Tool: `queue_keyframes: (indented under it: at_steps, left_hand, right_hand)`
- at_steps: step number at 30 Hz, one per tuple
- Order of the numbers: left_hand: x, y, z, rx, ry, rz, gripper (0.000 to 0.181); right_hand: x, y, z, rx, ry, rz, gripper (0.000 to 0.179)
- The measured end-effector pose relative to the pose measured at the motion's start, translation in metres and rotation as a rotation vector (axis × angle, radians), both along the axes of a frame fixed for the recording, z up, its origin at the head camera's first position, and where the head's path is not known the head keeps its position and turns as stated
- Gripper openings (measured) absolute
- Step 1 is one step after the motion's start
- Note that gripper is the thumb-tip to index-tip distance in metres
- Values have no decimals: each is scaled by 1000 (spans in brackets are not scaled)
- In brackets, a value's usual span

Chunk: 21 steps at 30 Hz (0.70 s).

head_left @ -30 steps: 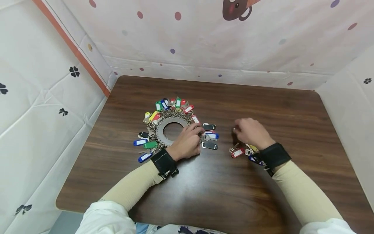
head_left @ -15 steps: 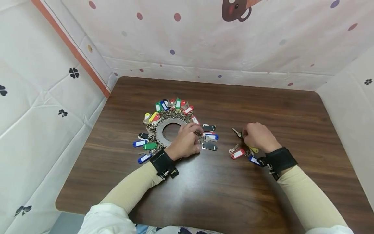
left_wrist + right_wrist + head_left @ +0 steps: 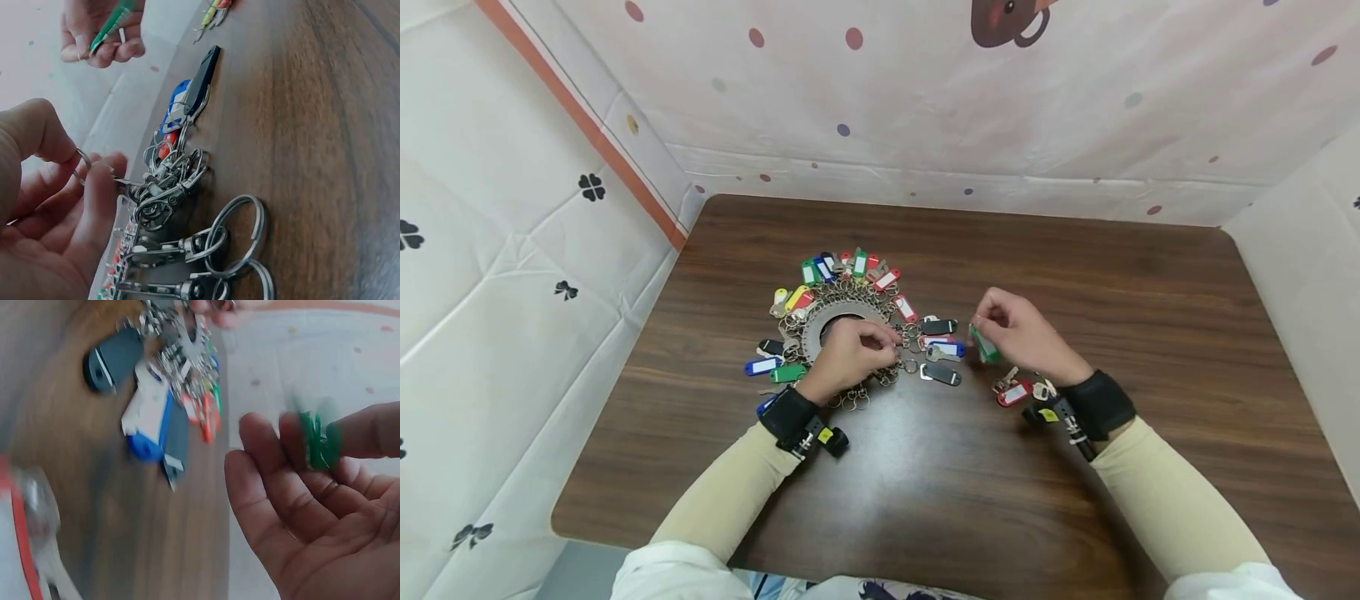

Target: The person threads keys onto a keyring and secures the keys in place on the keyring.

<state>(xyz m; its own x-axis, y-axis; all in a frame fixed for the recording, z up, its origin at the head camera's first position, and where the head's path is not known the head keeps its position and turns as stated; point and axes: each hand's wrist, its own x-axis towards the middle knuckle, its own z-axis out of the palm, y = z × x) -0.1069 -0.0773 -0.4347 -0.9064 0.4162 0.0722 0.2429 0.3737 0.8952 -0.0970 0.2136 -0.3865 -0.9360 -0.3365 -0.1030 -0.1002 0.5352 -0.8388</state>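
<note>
A flat grey ring-shaped holder (image 3: 812,333) lies on the table, hung all round with metal clasps, keys and coloured key tags. My left hand (image 3: 850,354) is over its right side. In the left wrist view, thumb and finger pinch a small split ring (image 3: 82,164) joined to one of the clasps. My right hand (image 3: 1030,337) pinches a green key tag (image 3: 986,347) to the right of the holder, level with the left hand. In the right wrist view the green tag is blurred, and the remaining fingers are spread below it. Any key on this tag is hard to make out.
Dark key tags (image 3: 942,374) and a blue key tag (image 3: 951,349) fan out from the holder's right side. A red key tag (image 3: 1015,394) with keys lies by the right wrist. Bare split rings (image 3: 237,231) hang from nearby clasps. A patterned cloth wall (image 3: 880,108) borders the table.
My right hand has left the small pile, moved left and brought the green key tag up beside the holder. My left hand has shifted slightly left and now pinches a split ring.
</note>
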Motion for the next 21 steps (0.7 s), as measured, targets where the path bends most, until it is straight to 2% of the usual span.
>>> queue_keyframes:
  at_steps: [2,6,10,16,21]
  left_hand:
    - [0,-2,-1,51,-71,-4,15]
    - [0,-4,-2,203,-234,5,8]
    - [1,-4,-3,341,-359,46,25]
    - [2,-3,-3,447,-430,86,37]
    - [5,0,-1,523,-466,114,42]
  right_hand:
    - [0,-12,-3,3,-16,19,7]
    - [1,-32,-10,36,9,63,6]
    - [1,-49,-17,58,61,116,6]
    - [-1,-65,-22,72,92,172,6]
    - [-2,-76,-22,84,87,173,7]
